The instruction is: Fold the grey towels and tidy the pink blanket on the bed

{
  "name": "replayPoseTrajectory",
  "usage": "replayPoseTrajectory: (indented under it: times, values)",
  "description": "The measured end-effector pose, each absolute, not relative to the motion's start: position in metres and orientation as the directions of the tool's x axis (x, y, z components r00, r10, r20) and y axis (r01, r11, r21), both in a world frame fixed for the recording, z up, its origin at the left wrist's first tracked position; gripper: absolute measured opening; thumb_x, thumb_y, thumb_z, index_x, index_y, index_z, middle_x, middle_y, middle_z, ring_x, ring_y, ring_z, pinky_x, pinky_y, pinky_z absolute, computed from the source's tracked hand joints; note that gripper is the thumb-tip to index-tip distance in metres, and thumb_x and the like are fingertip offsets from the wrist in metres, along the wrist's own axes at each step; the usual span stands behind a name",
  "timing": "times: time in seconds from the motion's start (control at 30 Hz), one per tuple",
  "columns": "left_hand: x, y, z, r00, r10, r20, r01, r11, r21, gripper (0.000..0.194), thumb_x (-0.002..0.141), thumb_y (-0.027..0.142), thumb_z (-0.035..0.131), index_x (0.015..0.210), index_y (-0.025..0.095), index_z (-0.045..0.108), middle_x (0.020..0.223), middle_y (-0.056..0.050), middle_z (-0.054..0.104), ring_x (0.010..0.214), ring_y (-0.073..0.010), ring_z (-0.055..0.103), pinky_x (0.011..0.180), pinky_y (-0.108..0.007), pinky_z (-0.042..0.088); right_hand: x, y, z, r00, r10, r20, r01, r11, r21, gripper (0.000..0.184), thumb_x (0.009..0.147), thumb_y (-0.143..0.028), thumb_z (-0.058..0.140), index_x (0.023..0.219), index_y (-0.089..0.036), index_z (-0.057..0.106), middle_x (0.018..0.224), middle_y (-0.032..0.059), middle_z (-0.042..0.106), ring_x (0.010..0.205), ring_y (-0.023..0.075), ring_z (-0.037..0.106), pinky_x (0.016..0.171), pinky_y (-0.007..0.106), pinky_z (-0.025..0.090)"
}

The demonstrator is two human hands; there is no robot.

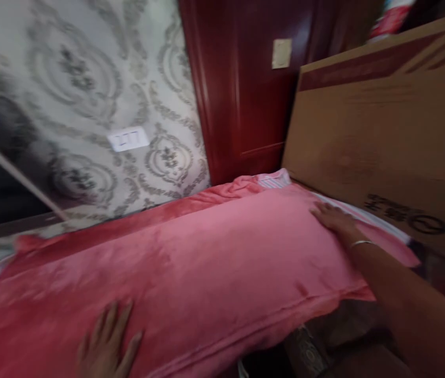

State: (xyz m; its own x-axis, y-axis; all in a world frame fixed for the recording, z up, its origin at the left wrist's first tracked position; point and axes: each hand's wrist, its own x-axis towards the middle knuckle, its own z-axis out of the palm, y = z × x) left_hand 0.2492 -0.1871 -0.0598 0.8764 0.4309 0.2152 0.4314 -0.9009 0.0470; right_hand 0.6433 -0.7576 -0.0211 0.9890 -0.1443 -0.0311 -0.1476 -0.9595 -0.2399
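Observation:
A long pink plush blanket (214, 252) lies folded into a band that runs from the left edge to the cardboard box at right. My left hand (107, 341) rests on its near left part, palm down with fingers spread. Near the far right end, my right hand (334, 218) lies on the pink cloth with fingers stretched out and a thin bangle at the wrist. Striped cloth (275, 180) shows at the blanket's far corner and along its right edge. What lies under the blanket is mostly hidden.
A large cardboard box (380, 136) leans at the right. Behind stand a dark red wooden panel (241, 79) with a switch plate (281, 53) and a patterned wall (135, 68) bearing a paper label (128, 139). Boxes (309, 349) sit below the near edge.

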Motion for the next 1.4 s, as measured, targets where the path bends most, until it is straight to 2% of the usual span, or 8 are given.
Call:
replayPoseTrajectory:
  times: [0.17,0.43,0.57,0.77,0.93,1.0,1.17,1.4]
  values:
    - [0.248,-0.222,-0.032,0.875,0.466,0.131,0.471,-0.882,-0.007,0.064,0.095,0.047,0.041,0.153,0.021,0.046,0.165,-0.013,0.032,0.155,-0.0322,0.025,0.124,-0.059,0.021,0.644,-0.750,-0.040,0.961,-0.235,0.142,-0.175,-0.922,-0.345,0.071,0.094,-0.059,0.030,0.146,-0.017,0.058,0.151,0.0302,0.043,0.141,0.0556,0.033,0.101,0.083,0.026]
    - [0.241,-0.238,-0.021,0.885,0.460,0.078,0.453,-0.887,0.090,0.063,0.098,0.047,0.047,0.157,0.024,0.040,0.168,-0.010,0.026,0.157,-0.0337,0.016,0.125,-0.064,0.015,0.584,-0.622,-0.046,0.870,0.372,0.325,0.462,-0.845,-0.268,0.074,0.097,-0.057,0.021,0.153,-0.015,0.044,0.157,0.0241,0.039,0.149,0.0415,0.031,0.114,0.063,0.036]
    - [0.239,-0.241,-0.018,0.916,0.396,0.065,0.382,-0.911,0.154,0.058,0.101,0.043,0.042,0.157,0.026,0.039,0.166,-0.007,0.032,0.157,-0.0319,0.016,0.124,-0.067,0.011,0.520,-0.518,-0.039,0.704,0.655,0.275,0.707,-0.680,-0.192,0.064,0.101,-0.048,0.027,0.153,-0.017,0.045,0.163,0.0173,0.033,0.150,0.0357,0.032,0.114,0.056,0.039]
    - [0.222,-0.239,-0.015,0.968,0.252,0.007,0.230,-0.893,0.387,0.058,0.099,0.042,0.049,0.154,0.026,0.043,0.165,-0.009,0.033,0.157,-0.0304,0.019,0.125,-0.065,0.008,0.448,-0.437,-0.046,0.605,0.783,0.145,0.795,-0.587,-0.152,0.059,0.103,-0.045,0.031,0.158,-0.028,0.039,0.167,0.0098,0.028,0.152,0.0333,0.028,0.115,0.059,0.036]
    - [0.194,-0.204,-0.005,0.989,0.097,0.113,0.002,-0.767,0.641,0.046,0.097,0.041,0.051,0.139,0.025,0.062,0.146,-0.009,0.061,0.139,-0.0230,0.053,0.125,-0.051,0.026,0.439,-0.436,-0.052,0.640,0.768,0.028,0.765,-0.633,-0.123,0.060,0.103,-0.046,0.031,0.159,-0.027,0.038,0.168,0.0088,0.026,0.154,0.0309,0.023,0.118,0.058,0.031]
    - [0.186,-0.177,0.003,0.940,0.272,0.205,0.098,-0.793,0.601,0.046,0.099,0.037,0.045,0.139,0.020,0.062,0.143,-0.012,0.063,0.136,-0.0233,0.056,0.122,-0.048,0.033,0.437,-0.431,-0.048,0.684,0.729,0.031,0.726,-0.676,-0.127,0.061,0.103,-0.046,0.029,0.159,-0.025,0.037,0.167,0.0110,0.026,0.153,0.0323,0.024,0.118,0.059,0.031]
    - [0.174,-0.119,0.012,0.731,0.651,0.205,0.609,-0.758,0.233,0.062,0.097,0.041,0.053,0.155,0.020,0.043,0.164,-0.016,0.035,0.155,-0.0360,0.024,0.125,-0.064,0.014,0.405,-0.367,-0.023,0.619,0.777,0.114,0.782,-0.595,-0.186,0.065,0.101,-0.048,0.034,0.159,-0.017,0.038,0.166,0.0147,0.027,0.154,0.0339,0.023,0.120,0.058,0.026]
    - [0.162,-0.104,-0.013,0.713,0.701,0.038,0.700,-0.713,0.018,0.064,0.101,0.049,0.038,0.160,0.023,0.032,0.169,-0.012,0.019,0.157,-0.0342,0.014,0.124,-0.064,0.017,0.320,-0.234,0.006,0.485,0.867,0.115,0.834,-0.418,-0.360,0.070,0.101,-0.046,0.042,0.162,-0.014,0.029,0.169,0.0144,0.017,0.156,0.0298,0.013,0.125,0.053,0.016]
